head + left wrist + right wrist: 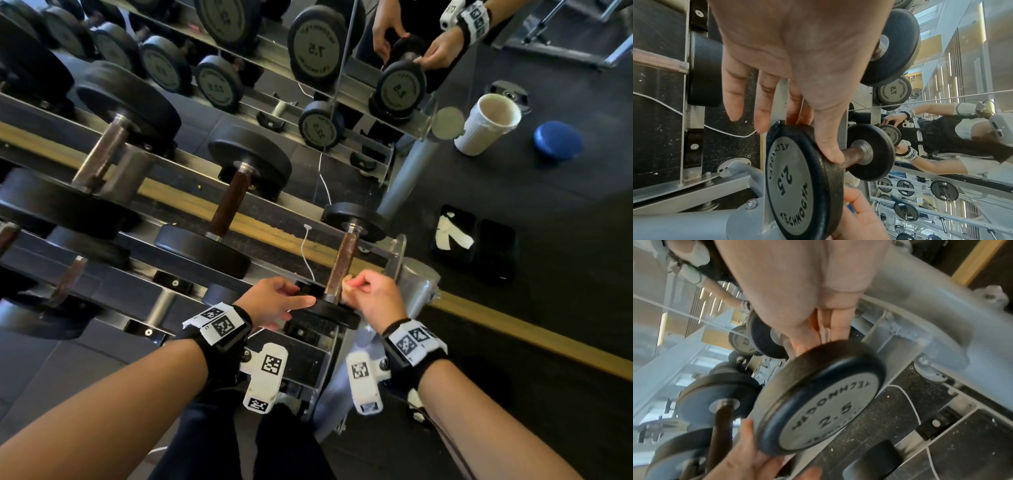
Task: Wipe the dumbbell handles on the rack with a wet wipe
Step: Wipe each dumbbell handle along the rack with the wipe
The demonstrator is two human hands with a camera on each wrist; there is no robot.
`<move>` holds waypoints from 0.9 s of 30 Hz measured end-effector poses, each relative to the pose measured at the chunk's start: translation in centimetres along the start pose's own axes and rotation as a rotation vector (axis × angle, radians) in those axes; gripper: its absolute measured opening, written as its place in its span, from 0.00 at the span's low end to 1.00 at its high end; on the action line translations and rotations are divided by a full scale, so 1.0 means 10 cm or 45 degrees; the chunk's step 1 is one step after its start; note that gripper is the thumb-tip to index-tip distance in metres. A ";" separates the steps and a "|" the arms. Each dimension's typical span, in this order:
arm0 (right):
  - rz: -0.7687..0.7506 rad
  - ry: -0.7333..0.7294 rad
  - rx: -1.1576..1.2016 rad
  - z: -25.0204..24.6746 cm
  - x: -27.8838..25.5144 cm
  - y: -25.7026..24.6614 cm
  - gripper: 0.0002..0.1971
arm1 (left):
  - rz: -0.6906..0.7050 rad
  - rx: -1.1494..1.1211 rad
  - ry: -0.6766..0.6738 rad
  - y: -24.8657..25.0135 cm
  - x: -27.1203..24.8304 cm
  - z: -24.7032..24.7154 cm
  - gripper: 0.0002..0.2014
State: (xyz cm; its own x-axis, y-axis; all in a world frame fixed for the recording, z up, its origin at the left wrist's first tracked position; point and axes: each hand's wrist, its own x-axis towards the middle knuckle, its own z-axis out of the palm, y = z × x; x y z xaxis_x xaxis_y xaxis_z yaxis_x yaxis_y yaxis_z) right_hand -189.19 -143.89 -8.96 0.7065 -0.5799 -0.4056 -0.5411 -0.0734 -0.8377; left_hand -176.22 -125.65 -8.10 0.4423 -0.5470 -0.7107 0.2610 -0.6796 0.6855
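A small 2.5 dumbbell lies at the right end of the rack's top tier, with a rusty handle (pixel 342 263) (pixel 852 158). My left hand (pixel 303 294) (pixel 813 138) pinches its near plate (pixel 329 313) (pixel 795 178) (pixel 828 405), thumb over the rim and two fingers behind it. My right hand (pixel 352 284) (pixel 818 337) is curled at the handle's near end, just above that plate. A pale wet wipe (pixel 825 333) shows only as a sliver between its fingers. The far plate (pixel 356 219) rests on the rear rail.
Two bigger dumbbells (pixel 229 205) (pixel 99 161) lie to the left on the same tier. A grey rack post (pixel 418 284) stands just right of my right hand. On the floor are a white bin (pixel 486 123), a blue disc (pixel 556 140) and a black tray (pixel 455 233). A mirror is behind.
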 end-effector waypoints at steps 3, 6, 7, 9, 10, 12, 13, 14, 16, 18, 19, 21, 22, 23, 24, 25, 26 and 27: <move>0.083 -0.133 -0.144 -0.10 0.09 0.03 0.05 | -0.007 -0.030 -0.007 0.00 -0.02 0.01 0.18; 0.068 0.151 -0.165 -0.18 0.40 -0.01 0.07 | -0.015 -0.092 -0.006 0.01 -0.03 0.03 0.16; 0.038 0.249 -0.135 -0.17 0.50 -0.04 0.08 | -0.013 -0.074 0.006 0.01 -0.03 0.03 0.16; -0.013 0.333 -0.048 -0.13 0.62 -0.05 0.10 | -0.009 -0.031 0.025 0.01 -0.03 0.03 0.17; -0.037 0.341 -0.021 -0.10 0.65 -0.04 0.11 | -0.011 -0.023 0.028 0.02 -0.03 0.03 0.18; -0.093 0.359 0.019 -0.08 0.63 -0.01 0.12 | -0.020 -0.027 0.029 0.02 -0.02 0.03 0.19; -0.128 0.373 0.036 -0.09 0.61 0.01 0.14 | -0.024 -0.035 0.028 0.01 -0.01 0.03 0.19; -0.163 0.385 0.050 -0.10 0.60 0.02 0.15 | -0.025 -0.045 0.028 0.01 -0.01 0.03 0.19; -0.156 0.394 0.073 -0.11 0.62 0.05 0.15 | -0.024 -0.044 0.026 0.00 -0.02 0.03 0.20; -0.087 0.410 0.077 -0.10 0.68 0.07 0.11 | -0.022 -0.033 0.023 -0.01 -0.02 0.03 0.21; -0.051 0.417 0.068 -0.09 0.71 0.06 0.09 | -0.024 -0.033 0.024 -0.01 -0.02 0.03 0.21; -0.022 0.413 0.066 -0.07 0.74 0.05 0.08 | -0.027 -0.031 0.025 -0.01 -0.03 0.02 0.22; -0.040 0.392 0.087 -0.06 0.73 0.05 0.08 | -0.025 -0.024 0.021 -0.01 -0.03 0.02 0.22; -0.068 0.353 0.136 -0.04 0.70 0.05 0.09 | -0.022 -0.016 0.014 0.00 -0.04 0.02 0.21; -0.097 0.297 0.218 -0.02 0.65 0.05 0.10 | -0.017 -0.014 0.010 -0.01 -0.04 0.02 0.21; -0.114 0.239 0.300 -0.01 0.57 0.06 0.10 | -0.010 -0.015 0.011 -0.01 -0.03 0.02 0.20; -0.113 0.190 0.349 0.00 0.49 0.08 0.09 | -0.003 -0.018 0.013 -0.01 -0.03 0.02 0.19; -0.094 0.143 0.356 0.00 0.40 0.10 0.09 | 0.003 -0.024 0.015 -0.01 -0.02 0.02 0.19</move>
State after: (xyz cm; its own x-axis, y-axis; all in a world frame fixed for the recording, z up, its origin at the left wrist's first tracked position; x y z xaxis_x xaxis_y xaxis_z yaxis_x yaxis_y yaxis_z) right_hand -186.90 -146.29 -11.47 0.6759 -0.6688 -0.3097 -0.3324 0.0983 -0.9380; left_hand -176.53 -125.51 -8.05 0.4529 -0.5430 -0.7071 0.2757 -0.6690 0.6903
